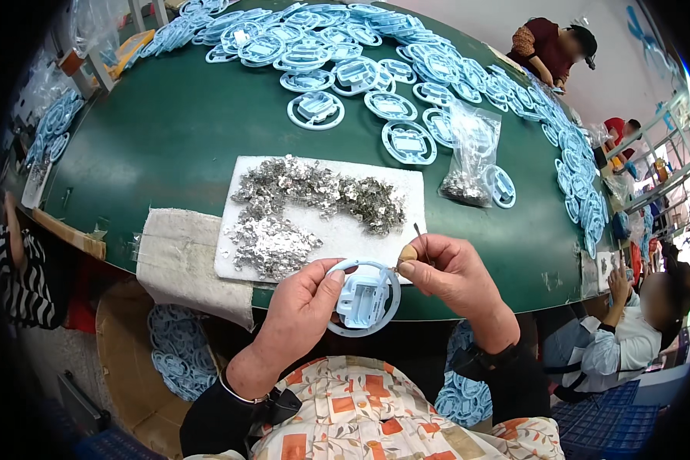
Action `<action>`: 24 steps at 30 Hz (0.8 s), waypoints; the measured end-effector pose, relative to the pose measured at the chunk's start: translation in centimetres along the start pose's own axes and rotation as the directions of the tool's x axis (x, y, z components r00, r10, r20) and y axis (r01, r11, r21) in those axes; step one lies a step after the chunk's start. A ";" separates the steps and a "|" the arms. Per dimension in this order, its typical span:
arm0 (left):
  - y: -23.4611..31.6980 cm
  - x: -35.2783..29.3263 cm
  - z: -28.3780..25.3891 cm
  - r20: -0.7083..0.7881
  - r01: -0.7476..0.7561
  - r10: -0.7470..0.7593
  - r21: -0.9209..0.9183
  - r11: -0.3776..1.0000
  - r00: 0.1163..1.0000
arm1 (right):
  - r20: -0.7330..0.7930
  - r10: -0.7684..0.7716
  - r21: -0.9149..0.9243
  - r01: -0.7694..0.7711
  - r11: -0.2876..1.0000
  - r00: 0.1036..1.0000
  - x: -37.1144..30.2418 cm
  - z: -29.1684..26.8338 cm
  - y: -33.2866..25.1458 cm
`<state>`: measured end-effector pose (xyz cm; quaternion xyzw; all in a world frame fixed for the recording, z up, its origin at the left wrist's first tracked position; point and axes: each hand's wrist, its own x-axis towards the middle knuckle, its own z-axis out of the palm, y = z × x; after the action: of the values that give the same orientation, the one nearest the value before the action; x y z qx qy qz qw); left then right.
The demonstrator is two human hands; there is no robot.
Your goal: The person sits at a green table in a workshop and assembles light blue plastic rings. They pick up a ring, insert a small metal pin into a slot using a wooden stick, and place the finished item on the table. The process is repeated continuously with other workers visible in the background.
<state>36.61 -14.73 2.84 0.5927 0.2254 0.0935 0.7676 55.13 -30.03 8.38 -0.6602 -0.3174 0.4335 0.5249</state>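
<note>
In my left hand (299, 310) is a light blue plastic ring part (363, 301) with a box-like compartment in its middle. The thumb lies on the ring's left side. My right hand (456, 276) pinches a thin dark metal tool (418, 234), its kind unclear, at the ring's upper right edge. A tan cover (409, 253) sits on one fingertip. Just beyond my hands, a white foam board (345, 243) bears loose piles of small shiny metal pieces (276, 245). Whether a metal piece is between my right fingers is too small to tell.
Many more blue ring parts (314, 110) are heaped across the green table (169, 146). A clear bag (471, 153) holding metal pieces stands right of the board. Cloth (192, 245) covers the table's near edge. Below, a carton (123, 360) holds blue parts. Other people (629, 330) sit around the table.
</note>
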 end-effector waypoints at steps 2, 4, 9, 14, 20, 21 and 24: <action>0.1 0.1 0.2 -0.004 -0.012 0.012 0.023 1.000 1.000 | -0.033 0.018 -0.045 -0.019 0.999 0.999 -0.4 0.1 0.1; 0.0 0.2 0.3 -0.026 -0.023 0.024 0.035 0.999 0.999 | -0.059 0.021 -0.110 -0.028 0.994 0.998 -0.6 -0.3 0.8; 0.0 -0.1 0.3 -0.071 -0.018 0.020 0.028 0.999 0.997 | -0.177 -0.351 -0.614 0.176 0.769 0.919 0.3 0.8 2.9; -0.3 -0.6 0.1 -0.061 -0.052 0.052 -0.006 0.999 0.997 | -0.033 -0.550 -0.898 0.216 0.382 0.834 1.8 1.9 3.2; -0.5 -2.2 -0.5 0.015 0.012 -0.011 -0.040 0.999 1.000 | -0.118 -0.433 -0.731 0.217 0.647 0.894 1.8 2.5 1.4; -0.3 -2.4 -0.6 0.037 0.011 -0.010 -0.027 1.000 0.999 | -0.088 -0.416 -0.714 0.233 0.660 0.905 2.2 2.6 0.8; -0.4 -2.7 -1.0 0.048 0.014 -0.015 0.007 1.000 0.999 | 0.025 -0.430 -0.718 0.315 0.621 0.903 4.2 3.8 0.2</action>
<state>33.66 -15.08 2.88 0.5955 0.2115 0.0729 0.7716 53.43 -24.81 6.91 -0.7598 -0.5485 0.1090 0.3317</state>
